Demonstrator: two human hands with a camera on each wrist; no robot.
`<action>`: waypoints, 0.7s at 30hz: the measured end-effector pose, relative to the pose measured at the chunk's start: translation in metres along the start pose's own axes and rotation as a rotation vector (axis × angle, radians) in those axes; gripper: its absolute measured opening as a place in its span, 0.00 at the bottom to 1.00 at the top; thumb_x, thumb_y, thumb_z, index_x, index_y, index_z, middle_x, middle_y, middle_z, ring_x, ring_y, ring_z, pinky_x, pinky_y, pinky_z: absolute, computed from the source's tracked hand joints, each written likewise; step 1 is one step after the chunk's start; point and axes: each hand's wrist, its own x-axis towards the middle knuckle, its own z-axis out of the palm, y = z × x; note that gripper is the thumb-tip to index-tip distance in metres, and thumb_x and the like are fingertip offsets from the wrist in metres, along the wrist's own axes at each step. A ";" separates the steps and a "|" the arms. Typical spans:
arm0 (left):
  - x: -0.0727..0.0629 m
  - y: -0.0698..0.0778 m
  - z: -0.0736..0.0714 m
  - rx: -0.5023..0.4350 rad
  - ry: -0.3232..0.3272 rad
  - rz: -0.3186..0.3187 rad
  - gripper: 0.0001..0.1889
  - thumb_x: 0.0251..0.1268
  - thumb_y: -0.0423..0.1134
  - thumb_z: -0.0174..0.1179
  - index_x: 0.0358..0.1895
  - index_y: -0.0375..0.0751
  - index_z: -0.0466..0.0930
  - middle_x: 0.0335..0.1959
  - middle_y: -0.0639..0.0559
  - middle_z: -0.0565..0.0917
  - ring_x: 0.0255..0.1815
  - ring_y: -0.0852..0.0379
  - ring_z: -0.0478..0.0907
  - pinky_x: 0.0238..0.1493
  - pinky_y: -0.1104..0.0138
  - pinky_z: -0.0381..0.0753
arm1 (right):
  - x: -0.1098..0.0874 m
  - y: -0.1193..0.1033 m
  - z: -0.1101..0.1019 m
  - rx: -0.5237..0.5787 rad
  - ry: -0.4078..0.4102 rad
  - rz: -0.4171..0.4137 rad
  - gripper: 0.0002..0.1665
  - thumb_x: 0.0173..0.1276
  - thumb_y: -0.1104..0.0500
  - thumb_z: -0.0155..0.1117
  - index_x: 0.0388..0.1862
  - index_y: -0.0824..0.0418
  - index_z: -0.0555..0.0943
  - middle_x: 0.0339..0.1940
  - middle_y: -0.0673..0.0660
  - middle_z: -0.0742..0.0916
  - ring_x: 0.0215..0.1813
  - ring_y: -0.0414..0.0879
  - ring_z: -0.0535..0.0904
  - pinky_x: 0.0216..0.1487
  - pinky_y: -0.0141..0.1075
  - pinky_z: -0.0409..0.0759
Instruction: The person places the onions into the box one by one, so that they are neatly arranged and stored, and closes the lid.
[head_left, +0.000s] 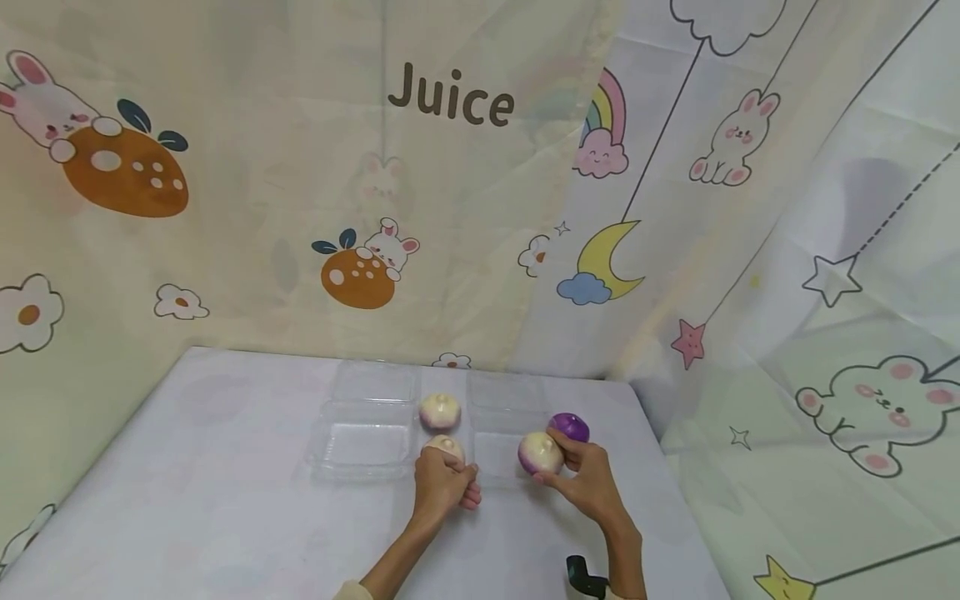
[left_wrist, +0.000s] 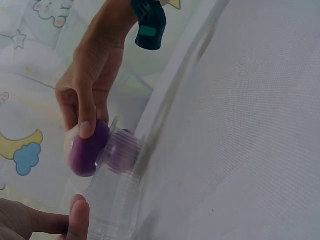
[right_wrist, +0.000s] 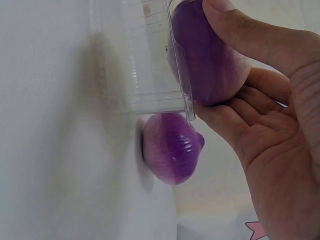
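Note:
In the head view my right hand (head_left: 588, 477) holds a cream-and-purple onion (head_left: 540, 454), thumb and fingers at its sides, over the right clear plastic box (head_left: 498, 458). The right wrist view shows this onion's purple side (right_wrist: 210, 55) at the box rim. Behind the box's right end stands a glossy purple onion (head_left: 570, 427). My left hand (head_left: 441, 483), fingers bent, is in front of another cream onion (head_left: 447, 443) and beside the box's left end. The left hand (left_wrist: 45, 222) is cut off in its wrist view, and I cannot tell what it holds.
A second clear box (head_left: 367, 446) stands on the left, its lid (head_left: 375, 385) folded back. Between the boxes, farther back, sits a cream onion (head_left: 440, 412). The right box's lid (head_left: 506, 392) lies back too. A printed cloth (head_left: 465, 208) hangs behind the white table (head_left: 247, 500).

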 end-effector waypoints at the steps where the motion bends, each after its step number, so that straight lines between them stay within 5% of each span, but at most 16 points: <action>1: 0.000 0.000 0.000 -0.002 -0.001 0.000 0.06 0.67 0.23 0.69 0.31 0.23 0.84 0.17 0.36 0.88 0.13 0.50 0.88 0.17 0.57 0.91 | 0.001 0.000 0.000 0.004 -0.005 0.003 0.48 0.52 0.63 0.91 0.70 0.75 0.80 0.66 0.74 0.87 0.67 0.68 0.86 0.60 0.45 0.92; 21: 0.001 -0.001 -0.001 0.010 -0.007 0.014 0.08 0.66 0.23 0.69 0.28 0.23 0.85 0.17 0.36 0.88 0.13 0.50 0.88 0.17 0.57 0.91 | 0.012 -0.005 0.009 0.017 -0.077 0.018 0.45 0.55 0.61 0.90 0.71 0.72 0.81 0.70 0.72 0.86 0.69 0.67 0.86 0.62 0.46 0.91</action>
